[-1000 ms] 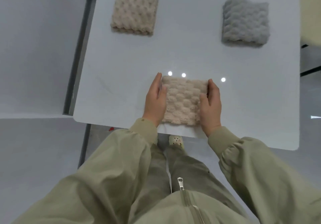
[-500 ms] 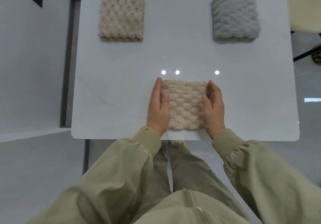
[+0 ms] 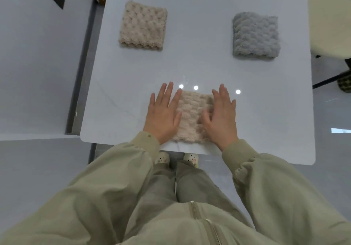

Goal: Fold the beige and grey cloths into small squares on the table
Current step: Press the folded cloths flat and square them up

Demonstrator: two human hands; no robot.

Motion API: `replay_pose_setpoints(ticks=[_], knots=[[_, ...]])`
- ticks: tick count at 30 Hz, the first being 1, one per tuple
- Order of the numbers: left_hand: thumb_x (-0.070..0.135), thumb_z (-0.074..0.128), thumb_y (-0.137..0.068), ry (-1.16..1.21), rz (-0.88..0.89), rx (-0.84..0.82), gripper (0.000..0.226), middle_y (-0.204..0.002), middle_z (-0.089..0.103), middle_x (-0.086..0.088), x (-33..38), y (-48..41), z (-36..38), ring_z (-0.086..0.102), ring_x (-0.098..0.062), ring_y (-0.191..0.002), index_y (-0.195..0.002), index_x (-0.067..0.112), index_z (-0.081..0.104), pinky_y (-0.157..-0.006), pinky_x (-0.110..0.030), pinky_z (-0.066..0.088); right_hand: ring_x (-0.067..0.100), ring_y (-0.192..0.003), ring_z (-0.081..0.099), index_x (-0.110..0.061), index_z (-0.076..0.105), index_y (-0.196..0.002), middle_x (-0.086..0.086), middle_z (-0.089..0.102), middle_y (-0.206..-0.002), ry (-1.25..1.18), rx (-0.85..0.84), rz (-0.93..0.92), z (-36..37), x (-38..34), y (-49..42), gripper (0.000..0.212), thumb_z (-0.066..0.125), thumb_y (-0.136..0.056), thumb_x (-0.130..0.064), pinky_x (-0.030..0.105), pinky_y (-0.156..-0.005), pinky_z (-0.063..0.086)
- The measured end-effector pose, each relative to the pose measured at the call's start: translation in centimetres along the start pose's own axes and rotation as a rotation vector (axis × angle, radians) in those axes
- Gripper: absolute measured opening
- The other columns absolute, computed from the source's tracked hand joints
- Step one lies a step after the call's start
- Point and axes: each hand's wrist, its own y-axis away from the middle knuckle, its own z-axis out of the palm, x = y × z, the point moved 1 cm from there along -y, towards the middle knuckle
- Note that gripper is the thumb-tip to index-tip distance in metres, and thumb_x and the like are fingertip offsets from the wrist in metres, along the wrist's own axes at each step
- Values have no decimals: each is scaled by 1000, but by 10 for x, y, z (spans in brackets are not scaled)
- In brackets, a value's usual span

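Note:
A folded beige cloth (image 3: 191, 115) lies as a small square near the front edge of the white table (image 3: 190, 68). My left hand (image 3: 163, 113) lies flat with straight spread fingers over its left edge. My right hand (image 3: 221, 116) lies flat over its right side, fingers straight and slightly blurred. A second folded beige cloth (image 3: 143, 25) sits at the back left. A folded grey cloth (image 3: 255, 36) sits at the back right.
A cream round chair seat (image 3: 330, 20) stands just off the table's right edge. A grey floor lies to the left of the table. My feet in light shoes (image 3: 176, 158) show under the front edge.
Both hands have gone from cupping the near cloth's sides with curled fingers to lying flat with fingers spread. The cloth stays in place.

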Motion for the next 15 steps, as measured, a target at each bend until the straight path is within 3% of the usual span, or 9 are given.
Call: replay_pose_setpoints(ticks=[5, 7, 9, 15], knots=[[46, 12, -93, -245, -96, -10, 62, -160, -2, -7, -16, 5, -14, -8, -25, -146, -150, 25, 0, -114, -47, -5, 22, -147, -1, -8, 23, -147, 11, 5, -159, 169, -104, -161, 1, -23, -14, 64, 35, -91, -36, 44, -116, -5], [46, 18, -95, -269, -121, -5, 62, -160, -6, -6, -25, 3, -23, -10, -26, -146, -150, 26, -1, -114, -47, -5, 23, -147, -1, -8, 23, -147, 12, 4, -159, 209, -103, -194, 4, -37, -26, 66, 28, -90, -40, 46, -116, -5], [45, 25, -96, -275, -133, -2, 64, -159, -8, -5, -33, -2, -35, -13, -26, -146, -151, 27, -2, -115, -48, -6, 23, -147, -3, -8, 22, -148, 12, 3, -159, 244, -114, -211, 8, -52, -40, 62, 33, -94, -36, 47, -116, -4], [48, 24, -97, -253, -137, 23, 65, -159, -14, -4, -78, -31, -63, -18, -25, -145, -150, 27, -6, -114, -46, -11, 24, -147, -1, -8, 21, -148, 12, 3, -159, 303, -65, -206, 27, -95, -83, 62, 38, -95, -35, 49, -116, -2]])
